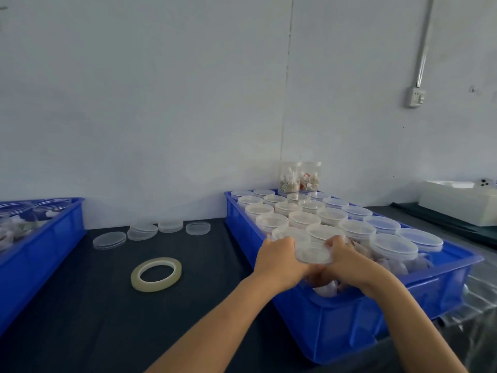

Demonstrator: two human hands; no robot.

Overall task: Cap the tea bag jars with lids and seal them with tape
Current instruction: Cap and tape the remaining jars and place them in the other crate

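Both hands are closed around one capped jar at the near end of the right blue crate: the left hand is wrapped round its left side and the right hand round its right side, with the fingers curled against the clear wall below the lid. The jar is held slightly above the near row, over pale tea bags that can be seen through the crate's open near corner. To the left of the crate, a roll of clear tape is laid flat on the dark table, well apart from the hands. Beyond the held jar, the crate is filled with rows of capped jars, their clear lids packed edge to edge. Farther back on the table, loose lids are set out in a short row, some of them stacked. At the far left, part of a second blue crate is seen, with open jars and tea bags inside. Against the wall behind the right crate, two clear jars with tea bags are stood side by side. At the far right, a white box is placed on the table.
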